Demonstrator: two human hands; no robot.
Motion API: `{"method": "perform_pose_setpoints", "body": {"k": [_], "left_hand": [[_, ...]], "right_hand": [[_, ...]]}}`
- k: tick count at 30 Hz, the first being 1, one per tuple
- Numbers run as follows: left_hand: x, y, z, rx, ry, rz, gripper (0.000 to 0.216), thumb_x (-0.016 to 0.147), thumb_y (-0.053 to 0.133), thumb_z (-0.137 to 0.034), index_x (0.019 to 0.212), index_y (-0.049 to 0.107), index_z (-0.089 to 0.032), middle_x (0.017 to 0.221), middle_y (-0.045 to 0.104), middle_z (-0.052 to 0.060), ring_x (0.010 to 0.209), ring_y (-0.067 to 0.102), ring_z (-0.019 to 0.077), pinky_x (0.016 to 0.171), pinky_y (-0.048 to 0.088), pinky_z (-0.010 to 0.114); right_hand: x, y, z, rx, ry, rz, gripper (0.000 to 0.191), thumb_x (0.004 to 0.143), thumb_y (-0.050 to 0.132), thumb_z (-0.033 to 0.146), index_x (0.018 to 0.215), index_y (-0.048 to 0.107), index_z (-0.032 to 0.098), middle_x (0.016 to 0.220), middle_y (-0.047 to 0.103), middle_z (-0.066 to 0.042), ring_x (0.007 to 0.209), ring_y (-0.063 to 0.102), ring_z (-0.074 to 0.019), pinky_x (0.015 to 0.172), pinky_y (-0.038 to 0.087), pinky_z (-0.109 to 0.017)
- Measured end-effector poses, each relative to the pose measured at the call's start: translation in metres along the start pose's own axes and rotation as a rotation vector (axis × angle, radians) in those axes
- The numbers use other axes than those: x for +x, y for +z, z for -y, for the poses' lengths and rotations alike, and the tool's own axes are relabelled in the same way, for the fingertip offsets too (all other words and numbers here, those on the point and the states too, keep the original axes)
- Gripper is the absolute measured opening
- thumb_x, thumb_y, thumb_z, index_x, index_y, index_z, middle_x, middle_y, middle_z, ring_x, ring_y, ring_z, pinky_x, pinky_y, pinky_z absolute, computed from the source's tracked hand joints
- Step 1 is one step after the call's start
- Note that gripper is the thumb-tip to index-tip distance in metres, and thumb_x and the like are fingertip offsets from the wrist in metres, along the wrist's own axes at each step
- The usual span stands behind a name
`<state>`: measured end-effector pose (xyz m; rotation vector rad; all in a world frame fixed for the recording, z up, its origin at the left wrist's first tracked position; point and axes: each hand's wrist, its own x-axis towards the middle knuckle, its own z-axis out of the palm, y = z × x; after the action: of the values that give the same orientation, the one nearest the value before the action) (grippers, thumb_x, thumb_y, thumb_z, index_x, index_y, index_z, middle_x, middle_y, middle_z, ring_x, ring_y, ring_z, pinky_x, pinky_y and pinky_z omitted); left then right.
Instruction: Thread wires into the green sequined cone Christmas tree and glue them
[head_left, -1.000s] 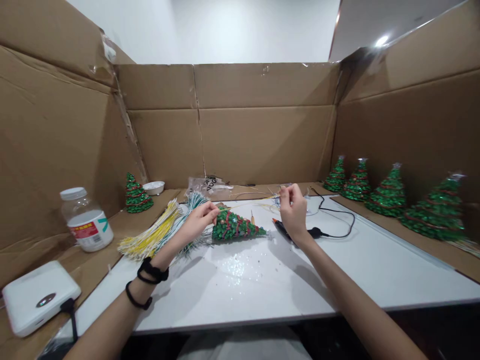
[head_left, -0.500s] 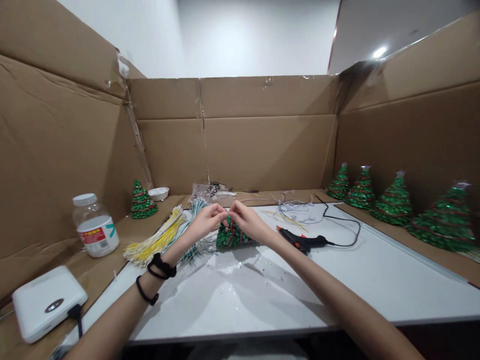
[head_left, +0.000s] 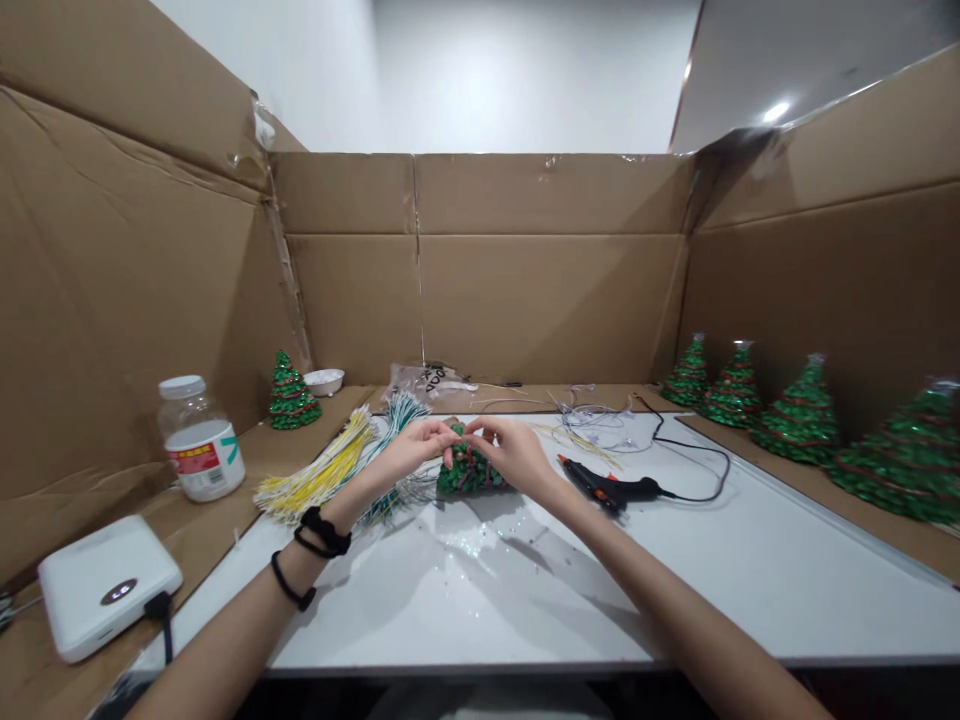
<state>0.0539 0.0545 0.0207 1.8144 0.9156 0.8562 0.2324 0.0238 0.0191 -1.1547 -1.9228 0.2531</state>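
A small green tinsel Christmas tree [head_left: 471, 474] with a reddish-purple strand around it stands on the white board, its upper part partly covered by my fingers. My left hand [head_left: 421, 446], black bands on its wrist, pinches at the tree's top. From the other side my right hand [head_left: 511, 452] bends over the tree, thumb and index finger pressed together close to the left fingertips. Whatever lies in the two pinches is too small to make out. Right of my hands lies a black glue gun [head_left: 607, 486] with an orange tip.
Yellow wire stems [head_left: 319, 470] and green-white stems [head_left: 390, 430] lie left of the tree. Clear strands [head_left: 600, 420] lie behind the glue gun. Several finished trees [head_left: 796, 412] line the right side. A jar [head_left: 201, 445], white device [head_left: 109, 590], bowl [head_left: 324, 381] and another tree [head_left: 291, 395] stand left.
My right hand has lifted and arched over the tree, its fingers now pointing down. My left hand stays pinched near the top. The view has shifted slightly.
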Motion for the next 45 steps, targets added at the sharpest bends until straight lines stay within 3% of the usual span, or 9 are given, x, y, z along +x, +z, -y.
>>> {"method": "perform_pose_setpoints", "body": {"k": [5,7,11,16,21,33,45], "left_hand": [[0.003,-0.001,0.006,-0.107,-0.169,-0.261,0.020,0.077,0.051,-0.037,0.073,0.053,-0.017,0.053,0.050,-0.004,0.044,0.035,0.0075,0.043,0.021,0.021],[0.002,-0.001,0.007,-0.102,-0.267,-0.286,0.014,0.075,0.051,-0.029,0.077,0.055,-0.016,0.059,0.051,-0.003,0.044,0.032,0.0068,0.042,0.018,0.021],[-0.005,0.003,0.006,-0.105,-0.343,-0.189,0.018,0.071,0.055,-0.024,0.084,0.061,-0.012,0.063,0.049,-0.002,0.051,0.036,0.0071,0.044,0.020,0.020],[-0.008,0.004,0.009,-0.094,-0.293,-0.042,0.030,0.069,0.061,-0.039,0.085,0.065,-0.013,0.061,0.042,-0.003,0.054,0.032,0.0077,0.044,0.017,0.021],[-0.008,0.004,0.009,-0.177,-0.298,0.046,0.027,0.068,0.063,-0.043,0.077,0.064,-0.017,0.054,0.035,-0.005,0.050,0.023,0.0082,0.045,0.012,0.025],[-0.009,0.004,0.013,-0.225,-0.293,0.117,0.029,0.063,0.068,-0.043,0.076,0.063,-0.017,0.055,0.034,-0.005,0.050,0.020,0.0076,0.045,0.011,0.025],[-0.008,0.006,0.014,-0.216,-0.291,0.148,0.031,0.062,0.070,-0.042,0.078,0.062,-0.016,0.058,0.039,-0.005,0.050,0.024,0.0067,0.047,0.011,0.025]], "right_hand": [[0.000,-0.008,-0.006,-0.056,0.067,0.101,0.019,0.078,0.054,0.031,0.075,0.070,0.021,0.060,0.063,0.001,0.054,0.050,-0.0120,0.052,0.028,-0.022],[0.001,-0.009,-0.009,-0.066,0.098,0.148,0.021,0.078,0.054,0.032,0.073,0.071,0.020,0.059,0.063,0.000,0.053,0.050,-0.0123,0.051,0.027,-0.022],[0.001,-0.005,-0.012,-0.055,0.136,0.150,0.024,0.078,0.052,0.032,0.076,0.072,0.019,0.061,0.066,-0.002,0.053,0.052,-0.0131,0.050,0.028,-0.022],[-0.001,0.001,-0.010,-0.037,0.138,0.073,0.021,0.078,0.051,0.028,0.077,0.071,0.019,0.066,0.069,-0.002,0.059,0.057,-0.0144,0.053,0.033,-0.022],[-0.002,0.005,-0.010,-0.066,0.113,0.063,0.020,0.079,0.051,0.025,0.078,0.070,0.020,0.068,0.069,-0.002,0.061,0.058,-0.0152,0.055,0.033,-0.023],[-0.006,0.001,-0.005,-0.463,-0.106,0.122,0.016,0.084,0.050,0.020,0.078,0.065,0.020,0.072,0.066,-0.005,0.069,0.054,-0.0165,0.055,0.023,-0.025],[-0.008,-0.006,0.002,-0.474,-0.183,0.147,0.023,0.083,0.050,0.014,0.061,0.056,0.019,0.063,0.059,-0.003,0.065,0.046,-0.0159,0.055,0.022,-0.025]]}}
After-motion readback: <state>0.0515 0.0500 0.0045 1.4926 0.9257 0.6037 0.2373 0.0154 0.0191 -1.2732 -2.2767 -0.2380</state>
